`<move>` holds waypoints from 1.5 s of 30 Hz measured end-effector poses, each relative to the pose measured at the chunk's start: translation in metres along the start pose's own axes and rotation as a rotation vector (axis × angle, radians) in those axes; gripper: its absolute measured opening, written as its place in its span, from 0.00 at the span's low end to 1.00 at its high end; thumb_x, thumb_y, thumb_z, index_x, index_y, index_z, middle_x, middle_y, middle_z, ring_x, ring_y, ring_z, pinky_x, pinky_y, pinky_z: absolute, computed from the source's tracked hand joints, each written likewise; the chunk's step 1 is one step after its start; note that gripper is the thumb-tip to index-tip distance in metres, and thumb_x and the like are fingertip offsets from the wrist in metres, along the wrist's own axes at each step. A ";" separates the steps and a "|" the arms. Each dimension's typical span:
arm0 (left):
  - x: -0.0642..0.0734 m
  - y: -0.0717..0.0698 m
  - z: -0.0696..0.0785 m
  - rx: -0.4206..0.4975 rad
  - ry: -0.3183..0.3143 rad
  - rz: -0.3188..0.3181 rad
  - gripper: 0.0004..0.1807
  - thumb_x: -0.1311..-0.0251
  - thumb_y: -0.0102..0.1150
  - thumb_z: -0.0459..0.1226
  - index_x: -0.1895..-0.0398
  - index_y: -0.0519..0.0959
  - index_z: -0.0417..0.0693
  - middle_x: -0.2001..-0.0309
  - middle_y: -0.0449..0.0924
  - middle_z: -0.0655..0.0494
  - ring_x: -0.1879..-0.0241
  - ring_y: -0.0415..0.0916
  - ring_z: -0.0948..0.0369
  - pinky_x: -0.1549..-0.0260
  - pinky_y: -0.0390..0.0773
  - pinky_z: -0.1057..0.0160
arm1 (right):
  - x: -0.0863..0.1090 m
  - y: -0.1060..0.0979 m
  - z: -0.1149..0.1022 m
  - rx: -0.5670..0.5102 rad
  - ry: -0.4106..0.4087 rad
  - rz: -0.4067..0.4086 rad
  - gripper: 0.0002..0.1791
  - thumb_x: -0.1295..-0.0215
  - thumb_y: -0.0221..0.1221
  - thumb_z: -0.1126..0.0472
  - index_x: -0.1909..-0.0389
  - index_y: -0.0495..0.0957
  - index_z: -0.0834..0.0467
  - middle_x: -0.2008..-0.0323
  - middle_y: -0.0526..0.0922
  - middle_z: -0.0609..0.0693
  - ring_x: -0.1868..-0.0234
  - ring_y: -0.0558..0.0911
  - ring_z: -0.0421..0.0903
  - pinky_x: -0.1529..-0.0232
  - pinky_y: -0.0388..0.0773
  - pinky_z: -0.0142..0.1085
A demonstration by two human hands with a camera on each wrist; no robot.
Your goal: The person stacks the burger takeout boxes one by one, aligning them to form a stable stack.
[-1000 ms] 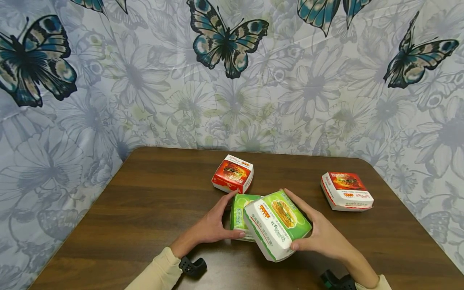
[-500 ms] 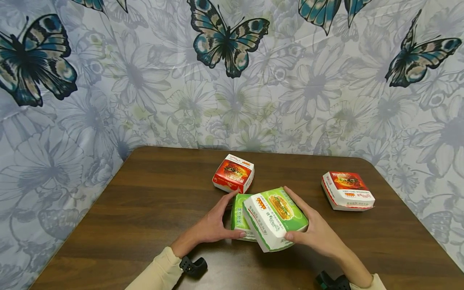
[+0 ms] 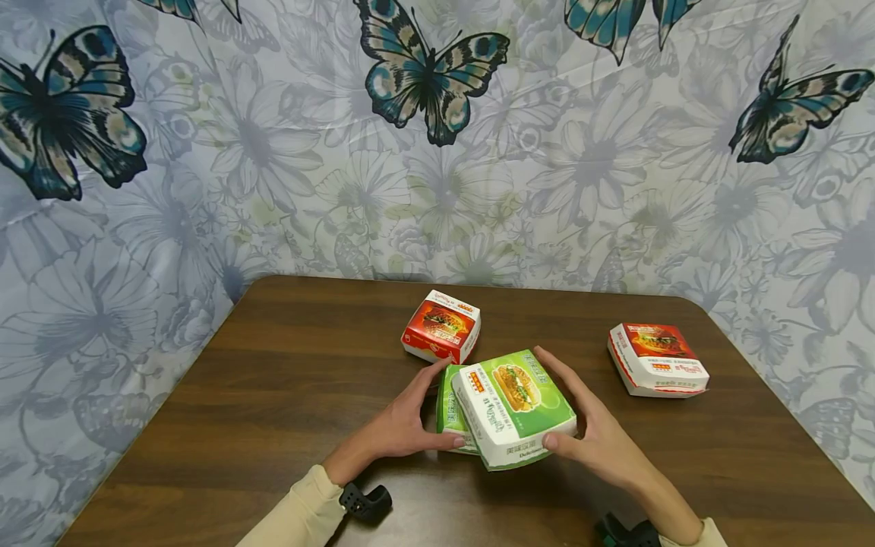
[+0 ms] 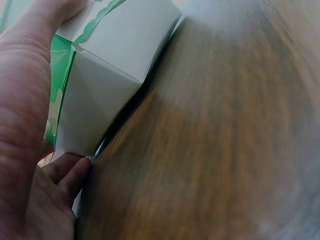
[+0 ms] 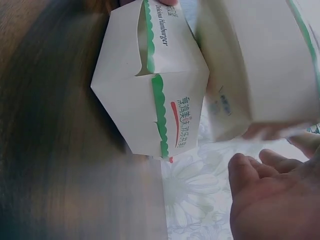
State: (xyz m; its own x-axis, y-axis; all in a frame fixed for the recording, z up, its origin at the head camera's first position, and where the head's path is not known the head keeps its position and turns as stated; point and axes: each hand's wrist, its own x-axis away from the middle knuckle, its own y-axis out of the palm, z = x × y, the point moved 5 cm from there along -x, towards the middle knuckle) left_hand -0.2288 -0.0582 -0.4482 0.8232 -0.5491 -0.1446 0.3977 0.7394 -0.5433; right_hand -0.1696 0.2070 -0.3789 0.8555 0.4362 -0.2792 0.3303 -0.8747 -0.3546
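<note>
My left hand (image 3: 399,425) holds a green-and-white hamburger box (image 3: 447,414) on the table, thumb on its near side and fingers at its far side. In my right hand (image 3: 601,429) a second green-and-white hamburger box (image 3: 513,406) is held between thumb and fingers. This second box hangs above the first, slightly tilted, and covers its right part. From the right wrist view, the lower box (image 5: 175,100) sits on the table and the raised box (image 5: 270,60) is beside and above it. The left wrist view shows the lower box's white side (image 4: 100,95).
A red-and-white burger box (image 3: 440,327) stands just behind the left fingertips. Another red-and-white box (image 3: 658,361) lies at the right of the brown wooden table (image 3: 239,395). A butterfly-and-flower cloth (image 3: 307,152) hangs behind the table.
My right hand has moved a little left and away from me, bringing its green box further over the lower one and turning it less slanted. The left hand keeps its place.
</note>
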 end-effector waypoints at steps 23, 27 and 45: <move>0.000 -0.001 0.001 0.014 0.055 -0.024 0.61 0.50 0.80 0.43 0.17 0.49 0.57 0.23 0.57 0.53 0.26 0.58 0.55 0.27 0.61 0.41 | 0.003 0.009 0.001 0.019 0.016 -0.046 0.45 0.32 0.62 0.71 0.18 0.53 0.49 0.19 0.56 0.50 0.25 0.64 0.34 0.32 0.65 0.25; 0.000 -0.001 0.001 0.009 0.056 -0.024 0.61 0.50 0.80 0.44 0.17 0.49 0.56 0.23 0.56 0.52 0.25 0.57 0.54 0.27 0.60 0.40 | 0.001 0.011 0.000 -0.003 0.014 -0.066 0.41 0.29 0.59 0.71 0.19 0.55 0.51 0.20 0.58 0.50 0.23 0.64 0.42 0.33 0.69 0.27; -0.001 -0.001 0.001 -0.005 0.074 -0.015 0.61 0.51 0.81 0.44 0.18 0.50 0.54 0.23 0.57 0.51 0.25 0.58 0.55 0.28 0.62 0.41 | -0.008 0.014 -0.012 -0.029 -0.047 -0.045 0.35 0.25 0.53 0.74 0.20 0.58 0.54 0.20 0.60 0.54 0.22 0.62 0.42 0.35 0.71 0.27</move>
State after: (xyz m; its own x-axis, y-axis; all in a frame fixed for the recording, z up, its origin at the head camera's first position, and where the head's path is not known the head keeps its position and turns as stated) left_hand -0.2295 -0.0579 -0.4468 0.7849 -0.5875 -0.1970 0.4075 0.7289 -0.5501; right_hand -0.1669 0.1888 -0.3714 0.8201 0.4838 -0.3056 0.3798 -0.8597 -0.3417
